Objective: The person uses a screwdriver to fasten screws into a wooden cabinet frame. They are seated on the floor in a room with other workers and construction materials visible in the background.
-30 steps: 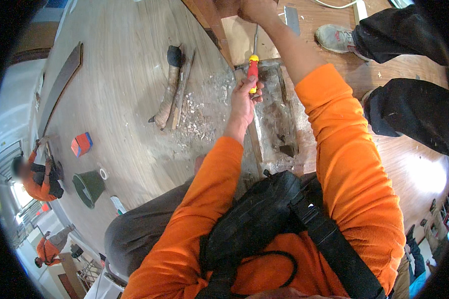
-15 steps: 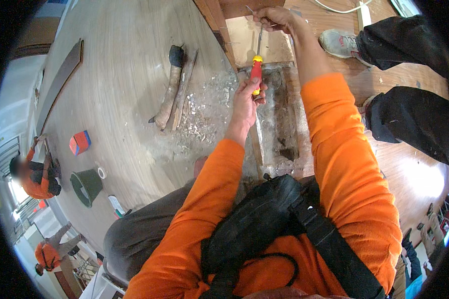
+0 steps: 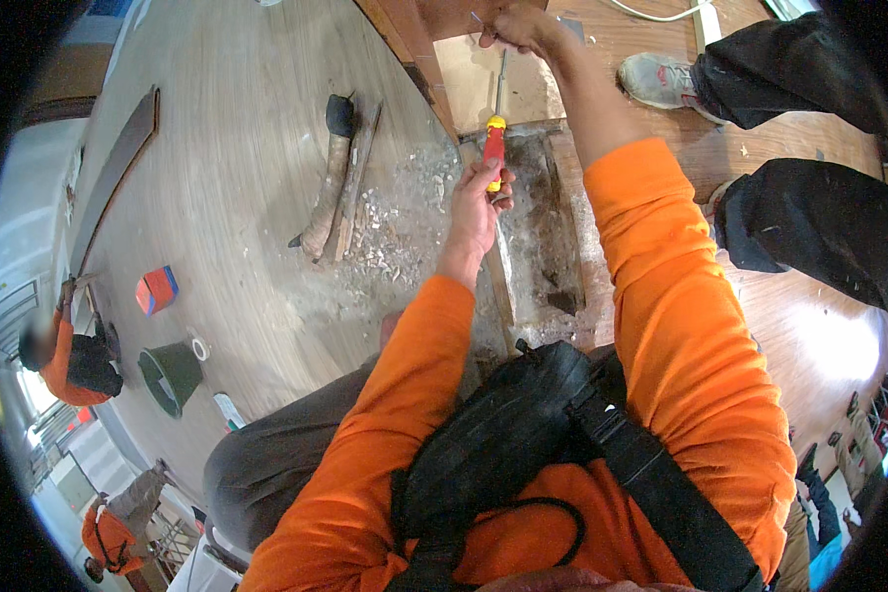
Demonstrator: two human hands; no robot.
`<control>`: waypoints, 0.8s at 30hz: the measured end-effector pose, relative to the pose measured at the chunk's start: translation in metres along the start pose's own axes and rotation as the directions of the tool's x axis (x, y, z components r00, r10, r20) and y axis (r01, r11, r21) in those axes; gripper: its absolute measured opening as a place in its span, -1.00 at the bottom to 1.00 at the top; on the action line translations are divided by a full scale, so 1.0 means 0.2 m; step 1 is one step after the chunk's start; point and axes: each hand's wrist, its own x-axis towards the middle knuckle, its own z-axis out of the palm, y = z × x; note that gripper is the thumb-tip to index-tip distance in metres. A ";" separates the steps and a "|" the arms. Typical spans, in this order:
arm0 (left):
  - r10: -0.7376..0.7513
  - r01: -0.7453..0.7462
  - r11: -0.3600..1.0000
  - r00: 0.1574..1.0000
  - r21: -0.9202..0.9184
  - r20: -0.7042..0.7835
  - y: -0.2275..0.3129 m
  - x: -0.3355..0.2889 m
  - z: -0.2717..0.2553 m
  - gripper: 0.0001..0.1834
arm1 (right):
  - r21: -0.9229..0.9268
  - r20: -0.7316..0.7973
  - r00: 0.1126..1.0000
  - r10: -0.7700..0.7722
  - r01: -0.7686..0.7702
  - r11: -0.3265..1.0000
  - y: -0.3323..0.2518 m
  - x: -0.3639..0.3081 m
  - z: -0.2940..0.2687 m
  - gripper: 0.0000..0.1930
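My left hand (image 3: pixel 475 215) is closed around the lower part of a screwdriver (image 3: pixel 494 151) with a red and yellow handle. Its metal shaft points away from me, over a pale board (image 3: pixel 464 84), and the tip ends just below my right hand (image 3: pixel 525 30). The fingers of that hand are pinched together beside a brown wooden panel (image 3: pixel 390 28). A thin, light sliver sticks out past the fingertips, too small to name. Beneath the screwdriver handle lies an opened trough (image 3: pixel 543 232) in the floor, grey and rough inside.
Left of the trough are a tape-wrapped tool (image 3: pixel 326 187), a wood strip (image 3: pixel 357 187) and pale rubble (image 3: pixel 390 232). Farther left stand a dark green bucket (image 3: pixel 171 380) and an orange-and-blue box (image 3: pixel 156 289). Another person's shoe (image 3: pixel 661 81) and legs are close on the right; co-workers crouch far left.
The whole view has shifted slightly, so most things sit a little farther left. Both hands keep nearly the same pose and grip. A co-worker at far left has bent lower.
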 end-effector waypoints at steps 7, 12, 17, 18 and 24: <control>-0.030 0.030 1.000 0.999 -0.007 -0.038 0.00 -0.02 -0.06 -0.73 | -0.099 -0.074 0.987 0.143 -0.150 0.984 0.00 -0.03 0.16 -0.62; -0.024 0.023 1.000 0.998 -0.021 -0.061 -0.02 -0.03 0.00 -0.74 | -0.590 -0.005 0.967 -0.256 0.204 0.781 -0.02 0.05 -0.10 -0.49; -0.040 0.040 0.999 0.997 0.007 -0.068 -0.03 -0.03 -0.03 -0.74 | -0.382 -0.188 0.979 -0.075 -0.002 0.924 0.20 0.21 0.26 -0.58; -0.044 0.044 0.999 0.997 0.008 -0.062 -0.04 -0.04 -0.04 -0.74 | -0.528 -0.128 0.979 -0.161 0.071 0.846 0.26 0.24 0.22 -0.59; -0.037 0.037 0.999 0.998 0.008 -0.046 -0.04 -0.04 -0.03 -0.74 | -0.597 -0.153 0.912 -0.381 0.223 0.771 0.23 0.28 0.10 -0.59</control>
